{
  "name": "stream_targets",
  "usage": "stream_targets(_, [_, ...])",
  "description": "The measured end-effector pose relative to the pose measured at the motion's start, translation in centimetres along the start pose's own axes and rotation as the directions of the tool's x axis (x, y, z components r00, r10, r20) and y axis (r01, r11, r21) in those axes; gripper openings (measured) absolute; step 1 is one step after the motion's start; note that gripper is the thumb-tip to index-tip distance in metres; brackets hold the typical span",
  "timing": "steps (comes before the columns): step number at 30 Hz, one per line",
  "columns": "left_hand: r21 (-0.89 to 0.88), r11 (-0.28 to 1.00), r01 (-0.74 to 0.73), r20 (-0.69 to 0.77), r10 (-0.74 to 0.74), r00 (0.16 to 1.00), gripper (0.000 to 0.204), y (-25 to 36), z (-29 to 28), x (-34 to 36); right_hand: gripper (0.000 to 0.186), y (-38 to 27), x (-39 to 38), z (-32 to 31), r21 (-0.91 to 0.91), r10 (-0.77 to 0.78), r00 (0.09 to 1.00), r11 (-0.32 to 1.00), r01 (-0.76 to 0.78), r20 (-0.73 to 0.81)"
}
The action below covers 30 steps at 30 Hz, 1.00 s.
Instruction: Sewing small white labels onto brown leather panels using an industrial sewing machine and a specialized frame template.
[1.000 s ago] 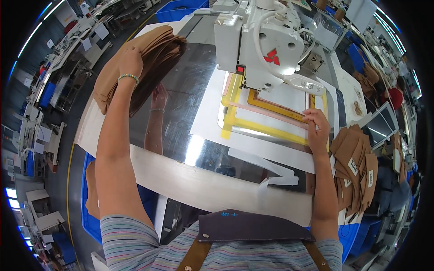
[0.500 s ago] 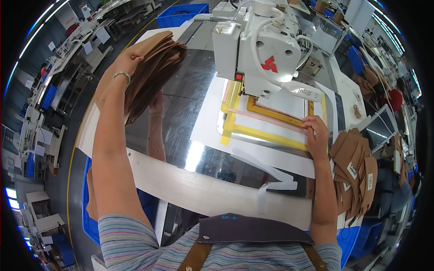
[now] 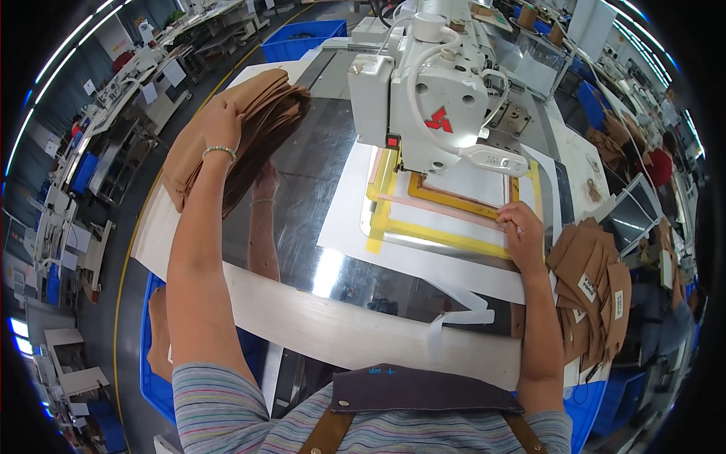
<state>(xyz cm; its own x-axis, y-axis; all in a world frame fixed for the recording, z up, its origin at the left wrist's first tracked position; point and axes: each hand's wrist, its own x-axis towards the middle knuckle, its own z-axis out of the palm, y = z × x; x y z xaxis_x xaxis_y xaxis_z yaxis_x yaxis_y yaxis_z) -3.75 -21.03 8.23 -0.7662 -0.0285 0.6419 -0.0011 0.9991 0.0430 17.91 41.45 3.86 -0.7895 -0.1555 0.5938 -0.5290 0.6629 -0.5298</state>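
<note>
On the left of the machine table lies a thick fanned stack of brown fabric pieces (image 3: 204, 147). My left hand (image 3: 222, 125) is on top of it, fingers curled in and pinching the uppermost piece. My right hand (image 3: 522, 231) is closed at the near right corner of a yellow-edged clamp frame (image 3: 454, 198), thumb and fingers at its rim. The frame lies on a clear plate (image 3: 439, 234) edged with yellow tape, below the head of a white industrial sewing machine (image 3: 435, 98). White paper (image 3: 344, 204) is spread under the plate.
More brown pieces with white labels (image 3: 594, 291) are piled by my right forearm. A curled white strip (image 3: 457, 314) lies near the table's front edge. Blue bins stand at the back (image 3: 302, 38) and below the table on the left (image 3: 155, 378). Other workstations line both sides.
My left hand has moved slightly right and nearer, along the top of the stack. My right hand stays at the frame's corner; the whole view has shifted a little.
</note>
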Motion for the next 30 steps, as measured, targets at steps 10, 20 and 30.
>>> stream_targets(10, [0.153,0.964,0.218,0.457,-0.264,0.849,0.009,-8.6,-1.0,6.4,0.014,0.2,0.4,0.4,0.045,-0.035,0.999,0.998,0.036,-0.005])
stream_targets(20, [-0.459,0.866,-0.201,-0.075,0.188,0.979,0.009,5.1,-6.8,-3.1,0.014,-0.1,-0.3,-0.7,-0.046,-0.04,0.999,0.998,0.039,-0.011])
stream_targets(30, [-0.401,0.632,-0.663,0.027,0.732,0.681,0.025,14.0,-10.2,-19.2,0.027,-7.7,2.4,4.3,-0.145,-0.425,0.82,0.849,0.508,0.383])
